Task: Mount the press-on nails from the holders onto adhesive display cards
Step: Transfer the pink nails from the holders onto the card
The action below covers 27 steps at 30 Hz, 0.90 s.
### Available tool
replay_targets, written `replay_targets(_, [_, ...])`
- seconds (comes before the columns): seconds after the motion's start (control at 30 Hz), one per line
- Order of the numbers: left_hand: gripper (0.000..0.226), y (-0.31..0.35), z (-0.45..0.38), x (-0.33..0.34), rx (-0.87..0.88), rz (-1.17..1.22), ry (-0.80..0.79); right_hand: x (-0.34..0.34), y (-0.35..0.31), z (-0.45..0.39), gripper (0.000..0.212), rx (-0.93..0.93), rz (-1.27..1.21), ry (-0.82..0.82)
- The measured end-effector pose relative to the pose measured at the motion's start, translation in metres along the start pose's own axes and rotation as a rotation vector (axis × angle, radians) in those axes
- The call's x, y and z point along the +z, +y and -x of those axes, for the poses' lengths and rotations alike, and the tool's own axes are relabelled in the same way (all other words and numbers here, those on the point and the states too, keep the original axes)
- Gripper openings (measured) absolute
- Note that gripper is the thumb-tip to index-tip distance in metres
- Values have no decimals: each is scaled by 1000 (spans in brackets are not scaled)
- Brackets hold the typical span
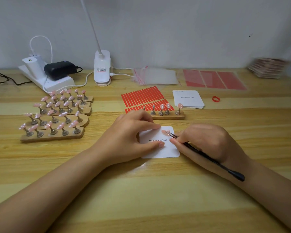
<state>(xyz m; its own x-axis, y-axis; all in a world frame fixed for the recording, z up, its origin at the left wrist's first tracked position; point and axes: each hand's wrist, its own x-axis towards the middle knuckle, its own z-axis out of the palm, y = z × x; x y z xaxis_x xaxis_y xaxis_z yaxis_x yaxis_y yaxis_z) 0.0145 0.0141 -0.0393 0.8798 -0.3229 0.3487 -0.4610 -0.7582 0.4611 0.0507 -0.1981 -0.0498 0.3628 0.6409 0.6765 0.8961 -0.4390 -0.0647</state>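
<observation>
We hold the card [160,149] flat on the desk [141,190] with our left hand [134,130], index finger and thumb pressing it. Our right hand [203,140] has a closed grip on the tweezers [202,153], whose tips hold a pink nail [165,132] on the card's far edge.

a wooden table [141,190] carries a white card [165,150]; behind it a nail holder [168,116], red strips [141,96], a card stack [188,99]; left, more holders [55,118], a power strip [60,81].
</observation>
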Motion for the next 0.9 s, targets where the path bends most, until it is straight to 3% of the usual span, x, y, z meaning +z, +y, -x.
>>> replay_targets(0.4, [48, -2, 0, 0, 11, -1, -9, -1, -7, 1, 27, -102, 25, 11])
replay_targets(0.9, [47, -1, 0, 1, 2, -1, -6, -9, -12, -1, 29, -128, 63, -99])
